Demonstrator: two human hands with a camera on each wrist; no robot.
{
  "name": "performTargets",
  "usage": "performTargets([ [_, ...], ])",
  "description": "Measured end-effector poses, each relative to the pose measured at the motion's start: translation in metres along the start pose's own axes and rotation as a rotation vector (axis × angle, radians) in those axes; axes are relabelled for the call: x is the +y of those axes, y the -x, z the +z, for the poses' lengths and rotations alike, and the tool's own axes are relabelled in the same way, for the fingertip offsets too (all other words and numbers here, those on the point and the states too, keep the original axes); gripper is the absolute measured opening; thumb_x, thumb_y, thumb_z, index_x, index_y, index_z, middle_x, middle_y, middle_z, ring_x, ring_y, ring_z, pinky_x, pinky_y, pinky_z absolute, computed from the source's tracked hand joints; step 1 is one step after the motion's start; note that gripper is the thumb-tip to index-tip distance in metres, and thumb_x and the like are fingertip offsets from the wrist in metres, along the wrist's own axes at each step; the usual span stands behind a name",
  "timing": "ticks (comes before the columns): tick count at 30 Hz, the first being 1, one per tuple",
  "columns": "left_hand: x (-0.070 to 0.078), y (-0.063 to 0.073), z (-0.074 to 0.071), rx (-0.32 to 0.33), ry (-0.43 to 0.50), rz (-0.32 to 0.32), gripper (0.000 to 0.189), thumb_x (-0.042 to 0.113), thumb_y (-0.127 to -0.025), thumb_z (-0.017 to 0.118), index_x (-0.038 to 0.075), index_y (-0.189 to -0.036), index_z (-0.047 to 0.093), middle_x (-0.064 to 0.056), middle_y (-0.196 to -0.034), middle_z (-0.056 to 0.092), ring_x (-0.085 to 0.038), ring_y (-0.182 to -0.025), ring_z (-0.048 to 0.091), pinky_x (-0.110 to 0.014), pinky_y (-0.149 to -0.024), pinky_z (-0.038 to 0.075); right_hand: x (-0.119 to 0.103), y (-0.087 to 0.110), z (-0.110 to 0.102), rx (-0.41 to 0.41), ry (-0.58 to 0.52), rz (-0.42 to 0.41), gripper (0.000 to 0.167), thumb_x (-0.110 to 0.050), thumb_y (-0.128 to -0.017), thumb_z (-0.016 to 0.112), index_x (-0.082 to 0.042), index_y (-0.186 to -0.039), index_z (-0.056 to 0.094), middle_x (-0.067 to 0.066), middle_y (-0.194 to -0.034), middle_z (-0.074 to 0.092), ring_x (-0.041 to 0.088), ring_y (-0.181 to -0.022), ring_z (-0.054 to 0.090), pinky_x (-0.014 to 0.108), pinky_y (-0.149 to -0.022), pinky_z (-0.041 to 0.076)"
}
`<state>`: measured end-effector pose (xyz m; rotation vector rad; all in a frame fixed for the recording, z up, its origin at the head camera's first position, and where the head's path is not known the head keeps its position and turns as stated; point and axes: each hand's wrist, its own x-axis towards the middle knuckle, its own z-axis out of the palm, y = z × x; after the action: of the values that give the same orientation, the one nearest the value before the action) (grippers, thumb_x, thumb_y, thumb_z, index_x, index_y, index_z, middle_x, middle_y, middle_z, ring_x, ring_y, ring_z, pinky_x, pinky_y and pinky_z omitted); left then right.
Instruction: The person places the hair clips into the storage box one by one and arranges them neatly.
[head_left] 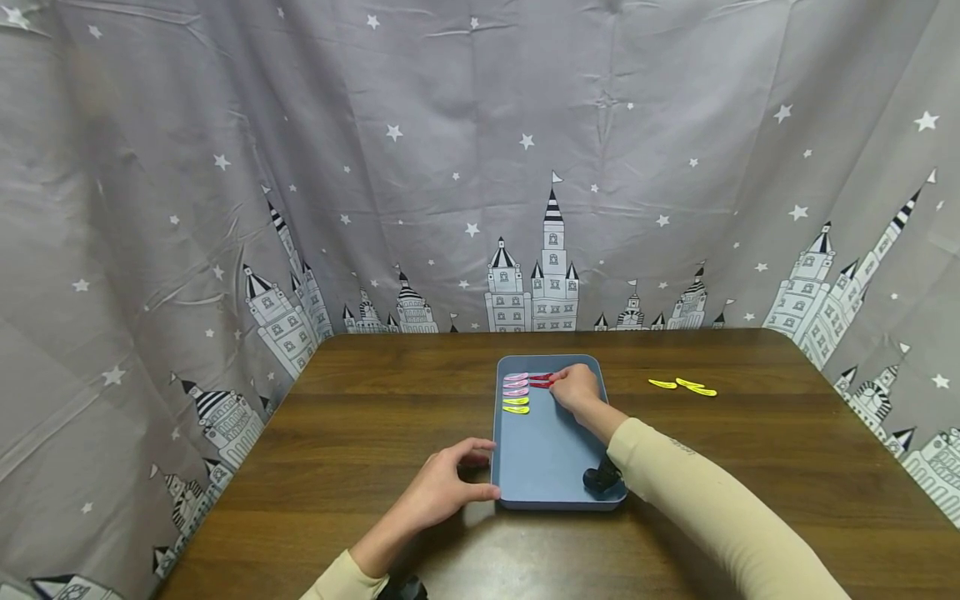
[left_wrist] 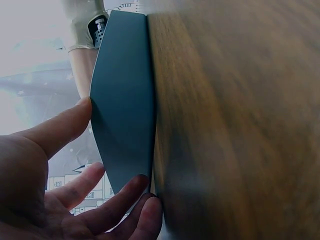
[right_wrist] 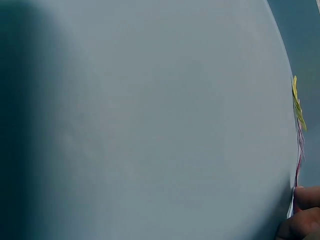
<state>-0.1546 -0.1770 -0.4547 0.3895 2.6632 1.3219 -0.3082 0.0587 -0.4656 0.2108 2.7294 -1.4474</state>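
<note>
Head: we look forward and down on tray [head_left: 547,467] and table [head_left: 337,400], well back. Left wrist: sideways, facing the tray's outer wall [left_wrist: 122,100], close. Right wrist: low over the tray's floor [right_wrist: 175,125], very near; clips [head_left: 516,409] shared with head.

I can read no word, brand or number anywhere. The one thing that looks like print is a small dark mark [head_left: 681,447] on my right sleeve [head_left: 720,496], in the lower right part of the head view, and it is too small and faint for me to make out. On the tray [head_left: 536,454], at lower centre, I find no legible lettering, nor on its outer wall [left_wrist: 122,95], left of centre in the left wrist view.
</note>
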Motion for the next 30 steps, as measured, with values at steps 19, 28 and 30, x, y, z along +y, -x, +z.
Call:
performTargets([
  [19, -0.0006, -0.0002, 0.0003, 0.000, -0.004, -0.009, 0.060, 0.039, -0.079, 0.085, 0.018, -0.131, 0.063, -0.005, -0.121, 0.072, -0.026, -0.118, 0.064, -0.054, -0.100, 0.044, 0.0007, 0.0004, 0.0027, 0.022, -0.022, -0.003, 0.013, -0.005, -0.091, 0.067, -0.002, -0.101, 0.074, 0.019, -0.114, 0.068, 0.031, -0.101, 0.059, 0.044, -0.087, 0.052],
  [28, -0.0003, 0.0002, 0.0009, 0.006, -0.003, -0.005, 0.060, 0.038, -0.079, 0.085, 0.018, -0.131, 0.063, -0.005, -0.120, 0.072, -0.026, -0.118, 0.064, -0.054, -0.100, 0.045, 0.0016, -0.0002, 0.0012, 0.019, -0.028, -0.003, 0.013, -0.005, -0.092, 0.067, -0.002, -0.102, 0.074, 0.018, -0.113, 0.068, 0.030, -0.099, 0.059, 0.042, -0.085, 0.051],
  [30, -0.0002, 0.0002, 0.0008, 0.007, -0.006, -0.003, 0.060, 0.038, -0.079, 0.085, 0.017, -0.131, 0.063, -0.005, -0.120, 0.072, -0.026, -0.118, 0.064, -0.053, -0.100, 0.045, 0.0005, -0.0002, -0.0004, 0.014, -0.033, -0.008, 0.014, -0.005, -0.092, 0.067, -0.001, -0.103, 0.074, 0.019, -0.114, 0.068, 0.030, -0.098, 0.059, 0.039, -0.080, 0.051],
])
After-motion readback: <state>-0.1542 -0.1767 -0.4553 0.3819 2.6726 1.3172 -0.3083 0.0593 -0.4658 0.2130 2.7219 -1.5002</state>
